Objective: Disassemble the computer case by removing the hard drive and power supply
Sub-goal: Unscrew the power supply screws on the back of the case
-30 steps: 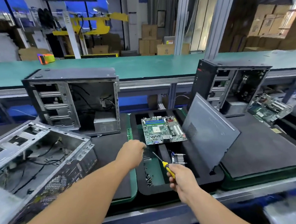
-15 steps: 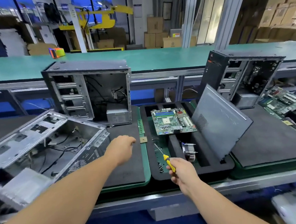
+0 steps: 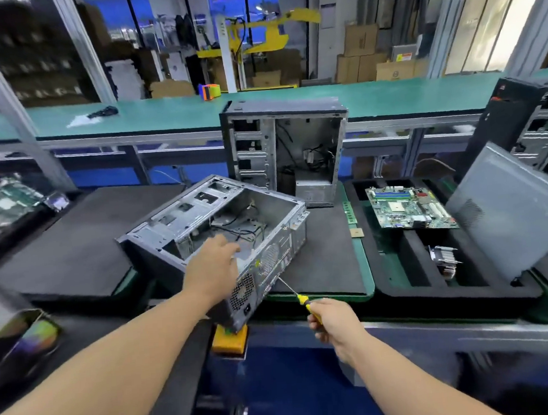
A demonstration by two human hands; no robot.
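Lying on its side with the open face up, the case [image 3: 216,230] sits on a black foam mat [image 3: 322,262] near the front of the worktop [image 3: 436,325], one corner sticking out past the edge over a yellow block [image 3: 228,340]. The left hand [image 3: 214,270] is on the near top rim of the case, fingers curled down over the edge and into the opening — looks like a grip on the rim, right above the power supply [image 3: 244,290], which is in the near corner with its fan grille and socket facing out. Loose black cables [image 3: 242,232] are lying inside the case; I can't make out a hard drive in there. The right hand [image 3: 331,321] is wrapped around the yellow handle of a screwdriver [image 3: 300,298], thin shaft angled up and left with the tip just beside the case's rear panel — can't tell if it's actually touching. Behind the case a second case [image 3: 285,154] stands upright, open side facing the camera. To the right there's a black foam tray [image 3: 396,260] holding a green motherboard [image 3: 409,207] and a heatsink [image 3: 444,257], plus a grey side panel [image 3: 506,210] leaning tilted at the tray's right end. A third case [image 3: 532,124] stands at the far right.
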